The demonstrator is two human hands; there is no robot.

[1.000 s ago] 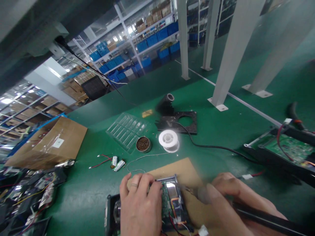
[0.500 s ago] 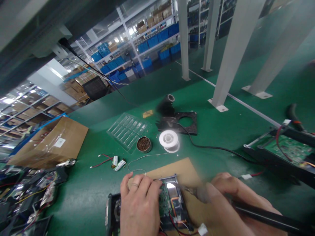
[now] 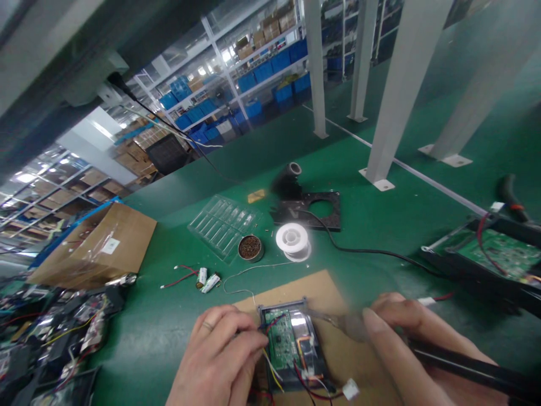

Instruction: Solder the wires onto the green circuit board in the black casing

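Note:
My left hand is beside the left edge of an opened black device housing, its thumb and fingers pinched together. Thin wires come out at its fingertips, though the exact grip is partly hidden. A green circuit board lies face up in the housing, with yellow and white leads below the fingers. My right hand is closed around a soldering iron, blurred by motion. The iron's tip points left, over the housing's upper right side; whether it touches cannot be told. Under the housing lies a cardboard sheet.
Beyond the cardboard stand a solder wire spool, a round tin, a clear plastic tray and a black iron stand. Two small batteries lie left. Another opened device sits right; a cardboard box and piled parts sit left.
My left hand has drawn back left off the board and now pinches at its edge, uncovering the board and leads. The soldering iron has shifted slightly right with my right hand.

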